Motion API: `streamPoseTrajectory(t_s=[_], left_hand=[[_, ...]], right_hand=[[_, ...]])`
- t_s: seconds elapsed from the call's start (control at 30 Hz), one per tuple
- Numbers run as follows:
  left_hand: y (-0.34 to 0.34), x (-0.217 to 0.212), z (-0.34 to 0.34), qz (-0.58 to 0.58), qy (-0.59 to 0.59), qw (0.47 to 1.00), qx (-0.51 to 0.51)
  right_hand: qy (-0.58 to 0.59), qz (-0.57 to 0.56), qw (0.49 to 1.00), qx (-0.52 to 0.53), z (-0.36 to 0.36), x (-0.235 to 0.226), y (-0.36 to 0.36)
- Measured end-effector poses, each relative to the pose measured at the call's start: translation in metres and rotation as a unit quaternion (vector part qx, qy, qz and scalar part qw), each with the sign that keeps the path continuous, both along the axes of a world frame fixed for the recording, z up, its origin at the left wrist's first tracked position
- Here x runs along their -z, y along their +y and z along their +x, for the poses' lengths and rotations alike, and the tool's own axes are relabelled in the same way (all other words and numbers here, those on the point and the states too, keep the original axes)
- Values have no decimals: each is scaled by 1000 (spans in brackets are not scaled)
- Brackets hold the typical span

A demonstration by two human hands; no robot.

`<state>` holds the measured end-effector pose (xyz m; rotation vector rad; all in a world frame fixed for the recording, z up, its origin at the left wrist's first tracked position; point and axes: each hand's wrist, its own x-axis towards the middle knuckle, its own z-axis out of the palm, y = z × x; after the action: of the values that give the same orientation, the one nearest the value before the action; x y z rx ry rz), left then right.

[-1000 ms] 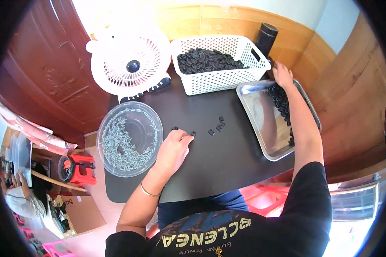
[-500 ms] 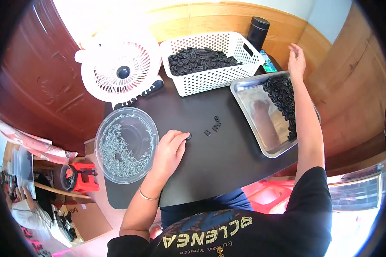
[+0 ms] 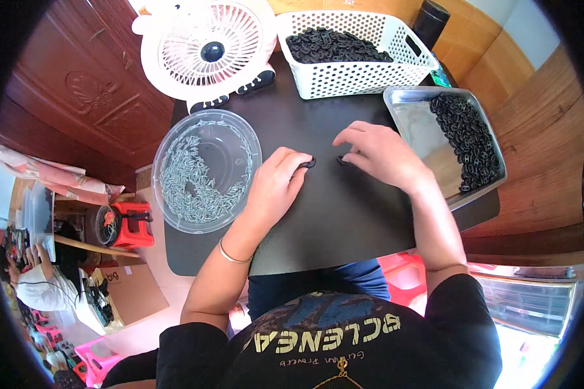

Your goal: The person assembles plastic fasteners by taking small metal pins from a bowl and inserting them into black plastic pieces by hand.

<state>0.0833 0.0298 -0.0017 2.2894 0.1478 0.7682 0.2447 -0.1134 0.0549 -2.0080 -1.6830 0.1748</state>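
Observation:
My left hand rests on the black table and pinches a small black ring-shaped part at its fingertips. My right hand lies just to the right of it, fingers curled over another small black part on the table. A clear round bowl of small silvery metal pieces sits left of my left hand. A metal tray with a pile of black parts is right of my right hand.
A white perforated basket full of black parts stands at the back. A white table fan lies at the back left, a dark bottle at the back right. Another person sits on the floor far left, near a red tool.
My right hand has left the tray's far end and come to the table centre beside my left hand. The view has shifted so the table sits lower in frame.

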Motion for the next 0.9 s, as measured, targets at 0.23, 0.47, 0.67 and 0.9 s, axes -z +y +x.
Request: streamPoseTrajectory(t_s=[0.23, 0.47, 0.67, 0.9], left_hand=[[3, 3, -1, 69, 0, 998, 4], [4, 5, -2, 108, 41, 993, 16], [5, 4, -2, 140, 64, 988, 9], [3, -2, -2, 100, 70, 992, -15]], right_hand=[[-19, -71, 997, 31, 0, 29, 8], [45, -106, 992, 43, 1, 36, 15], [66, 11, 996, 57, 0, 44, 16], [95, 136, 981, 104, -4, 40, 20]])
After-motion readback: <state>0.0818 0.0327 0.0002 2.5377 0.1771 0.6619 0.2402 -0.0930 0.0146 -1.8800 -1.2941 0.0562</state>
